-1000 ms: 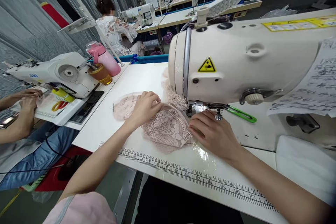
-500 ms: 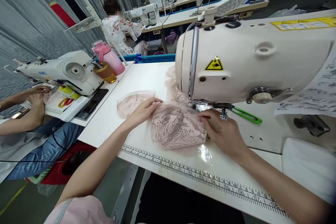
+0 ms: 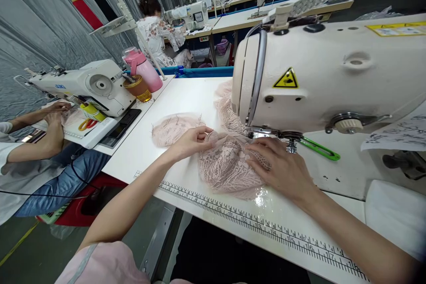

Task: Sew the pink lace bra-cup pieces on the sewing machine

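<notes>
A pink lace piece [image 3: 226, 168] lies bunched on the white table, its upper edge close to the needle area of the sewing machine [image 3: 319, 75]. My left hand [image 3: 193, 144] pinches its upper left edge between thumb and fingers. Over its right side rests my right hand [image 3: 278, 164], fingers spread and pressing on the lace beside the presser foot. More pink lace [image 3: 226, 102] trails behind, partly hidden by the machine head. Left of my left hand lies a separate pink lace cup [image 3: 176, 128] with dark thread marks.
Green thread snips [image 3: 321, 148] lie right of the needle area. A printed ruler [image 3: 246, 219] runs along the front edge. At left are a pink bottle [image 3: 144, 69], a brown cup [image 3: 138, 88] and another machine [image 3: 96, 84] with a person's hands. Another person sits behind.
My right hand has moved from the lace's right edge onto its surface, fingers flatter. The lace has shifted and wrinkled a little. The whole view has moved slightly.
</notes>
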The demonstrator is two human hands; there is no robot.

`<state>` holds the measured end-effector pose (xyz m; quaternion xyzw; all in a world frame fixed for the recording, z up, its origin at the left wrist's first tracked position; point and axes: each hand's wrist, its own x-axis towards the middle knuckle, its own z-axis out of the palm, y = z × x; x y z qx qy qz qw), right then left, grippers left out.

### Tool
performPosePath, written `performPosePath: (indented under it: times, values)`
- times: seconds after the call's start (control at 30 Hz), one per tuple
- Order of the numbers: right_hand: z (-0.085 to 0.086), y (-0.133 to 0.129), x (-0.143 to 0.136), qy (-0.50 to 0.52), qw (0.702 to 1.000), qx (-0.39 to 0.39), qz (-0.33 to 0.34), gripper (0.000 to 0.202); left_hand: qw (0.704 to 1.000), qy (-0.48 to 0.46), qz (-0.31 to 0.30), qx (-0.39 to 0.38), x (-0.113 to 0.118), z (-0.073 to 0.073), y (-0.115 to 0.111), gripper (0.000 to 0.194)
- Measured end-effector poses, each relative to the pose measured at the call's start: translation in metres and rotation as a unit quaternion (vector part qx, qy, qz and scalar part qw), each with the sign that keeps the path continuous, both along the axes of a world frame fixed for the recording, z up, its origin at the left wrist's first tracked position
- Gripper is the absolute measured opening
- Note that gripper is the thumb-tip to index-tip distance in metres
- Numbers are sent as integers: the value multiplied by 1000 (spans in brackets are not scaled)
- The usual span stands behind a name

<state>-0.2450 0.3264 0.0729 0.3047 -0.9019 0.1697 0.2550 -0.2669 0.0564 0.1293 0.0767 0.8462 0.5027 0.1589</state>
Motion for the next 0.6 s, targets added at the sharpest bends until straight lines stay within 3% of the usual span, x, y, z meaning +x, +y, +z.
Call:
performPosePath:
  times: [0.13,0.23,0.4,0.5,0.6]
  values:
    - [1,1,0,0,1000,3,3,21,999,32,28,-1,3,0,5,28]
    - [1,3,-1,-9,1000,-16,10,19,994,75,80,-16,2,5,-7,29]
    - [2,4,0,-42,999,-13,11,16,964,155,202,-82,-10,23,-66,38]
    - [5,4,0,-35,999,-2,15,16,941,177,243,-156,-20,29,-105,34]
    - [8,4,0,-12,1000,6,9,20,906,226,263,-242,-17,32,-118,29]
